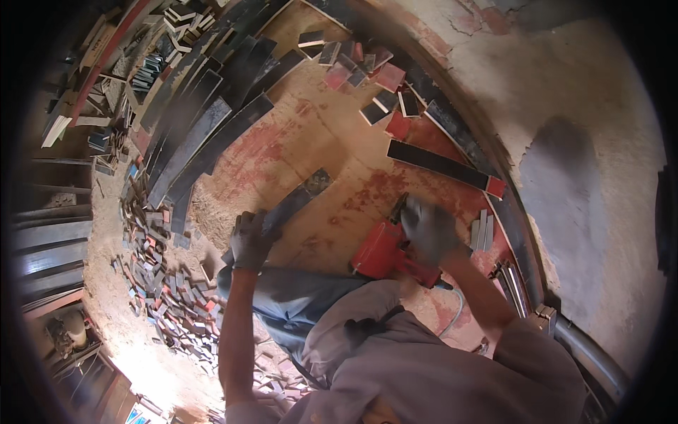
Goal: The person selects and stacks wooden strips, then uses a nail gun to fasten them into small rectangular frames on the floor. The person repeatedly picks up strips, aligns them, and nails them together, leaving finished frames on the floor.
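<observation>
Dark wooden strip (295, 205), slanting above a red-stained work surface (346, 141), near end clamped in the gloved left hand (251, 242). Well apart, the gloved right hand (427, 230) meets a red nail gun (378, 249), grip unclear. Long dark boards (189, 145) lie beyond, leftward.

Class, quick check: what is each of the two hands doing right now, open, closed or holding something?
Left hand: closed on the near end of a dark strip.
Right hand: closed on a red tool.
</observation>
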{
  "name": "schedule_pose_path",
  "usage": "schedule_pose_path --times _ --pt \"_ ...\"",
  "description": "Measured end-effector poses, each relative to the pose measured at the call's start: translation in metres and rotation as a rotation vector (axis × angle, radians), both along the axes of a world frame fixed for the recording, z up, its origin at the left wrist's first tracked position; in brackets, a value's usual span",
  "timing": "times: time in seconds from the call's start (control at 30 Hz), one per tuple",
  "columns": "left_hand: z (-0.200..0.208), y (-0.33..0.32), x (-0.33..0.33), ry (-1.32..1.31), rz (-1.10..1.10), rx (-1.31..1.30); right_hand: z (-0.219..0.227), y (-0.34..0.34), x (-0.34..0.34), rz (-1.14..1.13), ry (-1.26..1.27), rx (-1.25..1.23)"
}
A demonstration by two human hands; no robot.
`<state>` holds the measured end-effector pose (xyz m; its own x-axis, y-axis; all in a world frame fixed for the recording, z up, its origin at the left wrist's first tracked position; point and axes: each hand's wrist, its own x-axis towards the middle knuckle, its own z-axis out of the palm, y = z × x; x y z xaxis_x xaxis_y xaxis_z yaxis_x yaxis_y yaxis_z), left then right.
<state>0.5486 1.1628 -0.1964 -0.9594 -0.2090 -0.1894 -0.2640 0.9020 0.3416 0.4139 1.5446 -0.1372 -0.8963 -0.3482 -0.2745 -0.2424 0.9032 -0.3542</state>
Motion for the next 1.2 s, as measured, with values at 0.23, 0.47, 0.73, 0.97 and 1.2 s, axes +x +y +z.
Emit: schedule_pose_path --times 0.23,0.47,0.73,0.97,1.2 --pt "0.093 0.015 0.014 0.221 0.078 -0.102 -0.066 -0.055 -0.166 -0.275 0.261 0.209" --pt "0.091 -0.077 0.215 -0.038 0.538 -0.611 -0.098 -0.059 -0.173 -0.412 0.197 0.074" --pt "0.02 -0.092 -0.039 0.299 0.144 -0.228 -0.099 -0.071 -0.184 -0.45 0.264 -0.06" --pt "-0.033 -0.1 -0.173 0.345 0.062 -0.28 -0.11 -0.028 -0.181 -0.448 0.069 -0.462" --pt "-0.017 -0.027 -0.117 0.259 -0.299 -0.185 -0.006 -0.042 -0.071 -0.77 -0.534 -1.027"
